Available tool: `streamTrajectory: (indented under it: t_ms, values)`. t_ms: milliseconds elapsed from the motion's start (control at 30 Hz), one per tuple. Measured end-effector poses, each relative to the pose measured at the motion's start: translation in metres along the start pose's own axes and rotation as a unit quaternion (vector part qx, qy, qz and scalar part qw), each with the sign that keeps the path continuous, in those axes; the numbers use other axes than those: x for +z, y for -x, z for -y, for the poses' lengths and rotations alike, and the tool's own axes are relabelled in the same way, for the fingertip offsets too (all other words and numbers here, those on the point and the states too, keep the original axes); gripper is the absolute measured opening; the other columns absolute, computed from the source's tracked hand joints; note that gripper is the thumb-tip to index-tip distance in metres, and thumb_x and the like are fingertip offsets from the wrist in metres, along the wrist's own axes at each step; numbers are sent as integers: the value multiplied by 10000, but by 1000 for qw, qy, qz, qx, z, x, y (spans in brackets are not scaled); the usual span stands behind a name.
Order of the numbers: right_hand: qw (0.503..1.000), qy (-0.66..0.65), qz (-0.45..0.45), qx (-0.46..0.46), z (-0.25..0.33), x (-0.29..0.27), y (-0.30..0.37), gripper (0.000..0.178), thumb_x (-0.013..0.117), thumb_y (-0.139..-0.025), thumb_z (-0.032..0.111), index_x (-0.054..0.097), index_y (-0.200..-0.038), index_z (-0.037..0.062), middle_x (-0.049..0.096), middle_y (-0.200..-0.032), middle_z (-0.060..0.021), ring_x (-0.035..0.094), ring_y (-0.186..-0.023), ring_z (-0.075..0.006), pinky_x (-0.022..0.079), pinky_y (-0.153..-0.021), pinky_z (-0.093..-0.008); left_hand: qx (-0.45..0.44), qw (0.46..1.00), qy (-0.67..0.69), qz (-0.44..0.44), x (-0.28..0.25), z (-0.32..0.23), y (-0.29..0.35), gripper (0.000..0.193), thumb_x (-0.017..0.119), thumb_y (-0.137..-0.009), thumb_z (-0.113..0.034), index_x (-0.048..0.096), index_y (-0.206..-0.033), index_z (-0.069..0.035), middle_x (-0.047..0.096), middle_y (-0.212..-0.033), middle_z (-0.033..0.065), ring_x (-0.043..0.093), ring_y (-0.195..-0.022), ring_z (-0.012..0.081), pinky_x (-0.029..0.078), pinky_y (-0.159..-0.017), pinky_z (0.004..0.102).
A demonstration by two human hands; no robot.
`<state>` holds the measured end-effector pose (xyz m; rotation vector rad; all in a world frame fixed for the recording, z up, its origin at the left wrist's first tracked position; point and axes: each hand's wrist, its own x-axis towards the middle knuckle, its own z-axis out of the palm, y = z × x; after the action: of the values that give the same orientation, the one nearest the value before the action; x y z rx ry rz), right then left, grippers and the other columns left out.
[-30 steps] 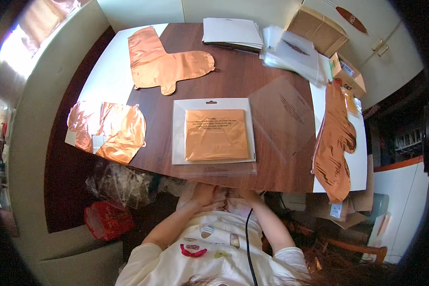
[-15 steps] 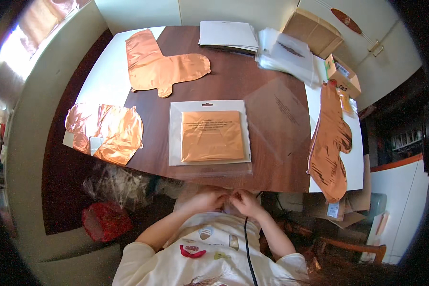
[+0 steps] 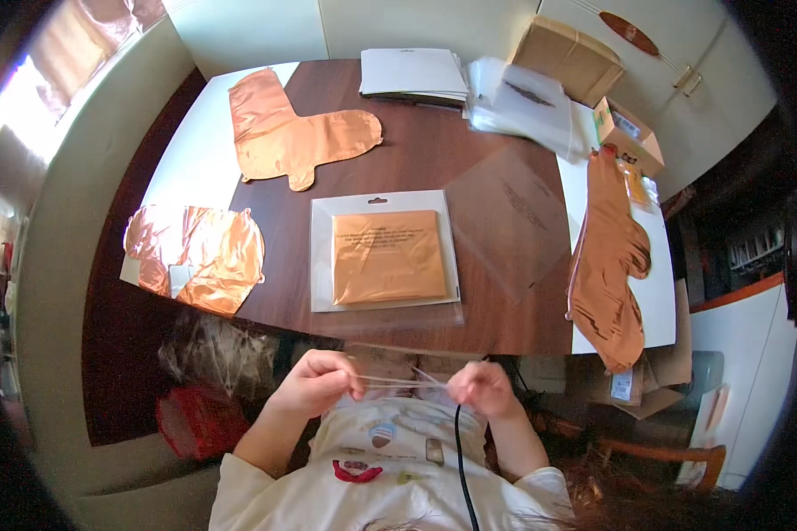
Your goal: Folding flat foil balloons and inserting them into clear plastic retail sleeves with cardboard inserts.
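Thin pale string (image 3: pixel 398 384) is stretched in several strands across the gap between my hands, in front of the table's near edge. My left hand (image 3: pixel 321 380) is closed on one end, fingers curled. At the other end, my right hand (image 3: pixel 483 388) pinches the strands; its fingers are slightly blurred. Beyond them on the table lies a clear bag holding a white card and a folded orange-copper foil packet (image 3: pixel 388 265), flat with its hang hole toward the far side. Neither hand touches the bag.
Flat copper foil balloons lie at the far left (image 3: pixel 279 146), near left (image 3: pixel 212 257) and right (image 3: pixel 609 265) of the table. A clear bag (image 3: pixel 509 221), white cards (image 3: pixel 412 73), stacked clear bags (image 3: pixel 522 102) and cardboard boxes (image 3: pixel 571 57) are farther right. A black cable (image 3: pixel 462 460) hangs before me.
My hands were close together at my lap; they have risen and moved apart, drawing the string out between them. The view has shifted slightly. The bagged packet stays where it was.
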<state>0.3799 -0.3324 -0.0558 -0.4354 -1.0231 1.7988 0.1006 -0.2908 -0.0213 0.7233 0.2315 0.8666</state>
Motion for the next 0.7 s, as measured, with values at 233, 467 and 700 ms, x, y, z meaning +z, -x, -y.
streamTrajectory:
  t_ms: [233,467,700]
  values:
    - [914,402,54,22,2,33,-9,113,556,-879,104,628,-889,17,652,-786,-109,643,-700,-225,496,-634,-309,114,822,-546,-120,30,-11,-26,338,595,-839,-147,575,-1156,-33,587,-1189,126,555,-1037,252,375,-910,403]
    - [894,436,-99,-1,17,27,-24,132,579,-875,169,627,-852,48,646,-772,-102,641,-683,-197,504,-616,-314,59,954,-257,140,25,6,-21,117,588,-855,-104,618,-928,-16,643,-857,114,610,-843,247,415,-732,377]
    - [914,393,50,-92,19,31,-22,91,624,-790,124,615,-845,52,642,-791,-94,634,-697,-269,497,-577,-364,112,827,-533,140,20,5,-22,76,600,-792,-64,615,-861,-36,642,-843,57,594,-766,191,387,-805,361]
